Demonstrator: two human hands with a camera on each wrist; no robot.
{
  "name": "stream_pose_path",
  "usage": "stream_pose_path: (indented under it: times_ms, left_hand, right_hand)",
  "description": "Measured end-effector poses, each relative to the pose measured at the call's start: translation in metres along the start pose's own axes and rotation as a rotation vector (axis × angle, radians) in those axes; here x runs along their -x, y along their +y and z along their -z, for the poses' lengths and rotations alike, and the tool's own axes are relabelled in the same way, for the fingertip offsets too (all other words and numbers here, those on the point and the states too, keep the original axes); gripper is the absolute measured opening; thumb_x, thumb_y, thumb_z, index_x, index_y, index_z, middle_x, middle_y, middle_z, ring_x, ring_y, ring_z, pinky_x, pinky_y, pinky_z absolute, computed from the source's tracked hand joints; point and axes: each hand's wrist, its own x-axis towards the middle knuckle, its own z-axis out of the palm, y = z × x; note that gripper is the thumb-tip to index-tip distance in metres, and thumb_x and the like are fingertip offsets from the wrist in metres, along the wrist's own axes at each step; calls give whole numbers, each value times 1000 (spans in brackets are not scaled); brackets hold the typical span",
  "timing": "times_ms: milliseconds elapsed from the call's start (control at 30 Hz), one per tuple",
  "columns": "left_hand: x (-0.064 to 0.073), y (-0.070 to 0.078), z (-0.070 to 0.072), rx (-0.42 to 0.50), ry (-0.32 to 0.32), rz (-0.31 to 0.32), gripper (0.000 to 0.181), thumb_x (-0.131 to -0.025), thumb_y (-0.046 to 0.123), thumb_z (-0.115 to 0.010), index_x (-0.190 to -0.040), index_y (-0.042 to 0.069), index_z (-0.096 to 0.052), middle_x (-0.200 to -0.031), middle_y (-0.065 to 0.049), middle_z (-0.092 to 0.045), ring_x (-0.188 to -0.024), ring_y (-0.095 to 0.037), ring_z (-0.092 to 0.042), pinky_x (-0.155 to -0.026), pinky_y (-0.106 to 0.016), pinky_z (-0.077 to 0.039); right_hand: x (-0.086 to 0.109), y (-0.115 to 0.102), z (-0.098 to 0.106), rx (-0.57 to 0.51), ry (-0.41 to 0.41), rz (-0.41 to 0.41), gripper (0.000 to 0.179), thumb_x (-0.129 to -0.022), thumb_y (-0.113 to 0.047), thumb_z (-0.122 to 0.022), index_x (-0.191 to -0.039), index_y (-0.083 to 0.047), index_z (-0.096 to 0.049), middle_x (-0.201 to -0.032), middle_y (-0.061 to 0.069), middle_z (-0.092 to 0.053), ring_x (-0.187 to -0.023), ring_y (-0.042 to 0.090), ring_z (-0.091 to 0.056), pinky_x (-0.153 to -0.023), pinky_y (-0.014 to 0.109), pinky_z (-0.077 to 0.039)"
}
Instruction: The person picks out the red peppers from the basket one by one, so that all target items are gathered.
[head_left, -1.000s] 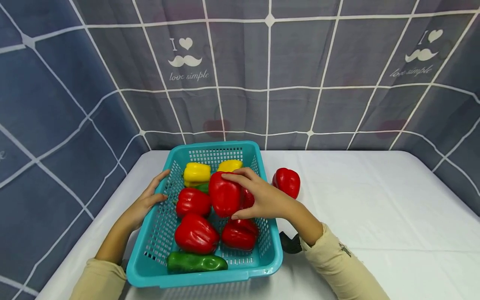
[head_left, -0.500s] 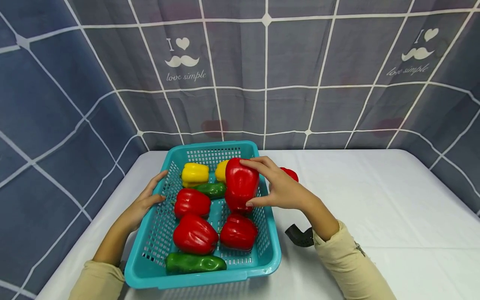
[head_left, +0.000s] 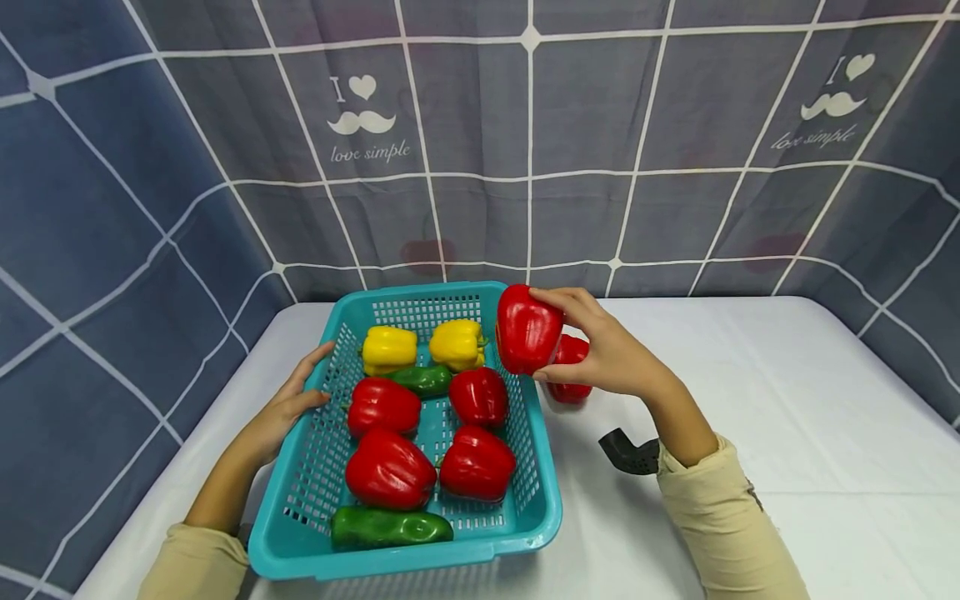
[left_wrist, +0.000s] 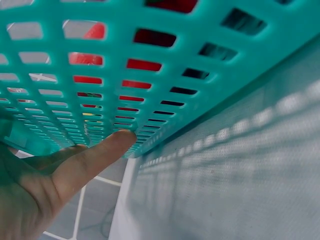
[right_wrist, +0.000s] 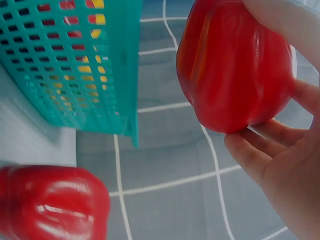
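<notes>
My right hand (head_left: 611,346) grips a red bell pepper (head_left: 528,330) between thumb and fingers, raised beside the right rim of the turquoise basket (head_left: 553,500). In the right wrist view the same held pepper (right_wrist: 235,65) hangs above and to the right of the basket wall (right_wrist: 120,65). My left hand (head_left: 279,417) rests against the basket's left rim with its fingers fairly straight; the left wrist view has one straight finger (left_wrist: 95,160) touching the perforated outer wall. Inside the basket lie several red bell peppers (head_left: 390,468), two yellow ones (head_left: 457,344) and two long green peppers (head_left: 392,527).
Another red bell pepper (head_left: 570,371) lies on the white table (head_left: 750,400) right of the basket, partly behind the right hand. A black curved piece (head_left: 628,454) shows at the right wrist. Grey checked cloth (head_left: 480,125) hangs behind and at both sides.
The right hand has lifted the red bell pepper up and to the right, from inside the basket to its right rim, uncovering another red pepper and a yellow one. The left hand has stayed put.
</notes>
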Motion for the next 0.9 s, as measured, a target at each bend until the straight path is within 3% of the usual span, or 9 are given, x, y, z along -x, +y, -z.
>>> stream_pose_path:
  times_ms: [200,333,600,900]
  left_hand:
    - [1,-1,0,-6,-2,-5,68,-90,5,-33,-147,19,1,-147,-27,-2,-118,-40,-33,-77,-41,-51]
    - [0,-1,0,-11,1,-10,67,-90,5,-33,-147,19,0,-145,-28,-5,-114,-39,-38,-76,-42,-52]
    - [0,-2,2,-19,2,-9,67,-90,5,-32,-147,19,0,-146,-28,-4,-116,-44,-34,-77,-49,-51]
    - [0,-2,2,4,-4,-5,66,-90,5,-33,-147,20,-1,-145,-28,-5,-107,-21,-47,-75,-42,-53]
  right_hand:
    - [4,6,8,-25,28,-21,83,-67,-17,-80,-139,-15,-38,-131,9,-39,-120,25,-42,-94,47,-43]
    - [7,12,11,-18,31,-35,82,-68,-17,-79,-138,-13,-38,-131,10,-39,-120,27,-42,-96,48,-41]
    - [21,27,20,8,50,-73,84,-66,-15,-80,-138,-15,-38,-129,8,-40,-119,25,-42,-98,47,-39]
    - [38,39,32,73,42,-123,85,-64,-17,-81,-138,-13,-38,-129,10,-40,-119,27,-41,-95,49,-41]
